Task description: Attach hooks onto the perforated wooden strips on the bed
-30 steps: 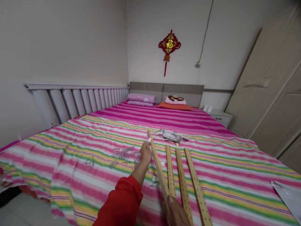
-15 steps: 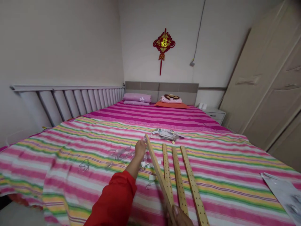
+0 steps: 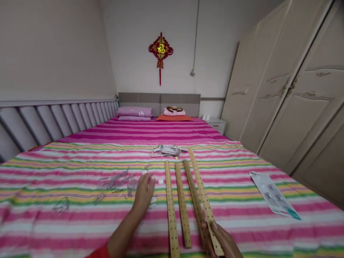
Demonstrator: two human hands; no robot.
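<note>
- Gripping a perforated wooden strip by its near end, the right hand is showing at the bottom of the head view.
- This strip is slanting away to the far side, its far end extending beyond the others.
- To its left, three more strips are lying roughly side by side on a striped sheet: a left strip, a middle strip and a right strip.
- Left of them, with fingers bent, the left hand is sitting beside scattered clear plastic pieces; whether it is holding anything, one cannot tell.
- A plastic packet is lying on the far side, a blister pack on the right, thin wire on the left.
</note>
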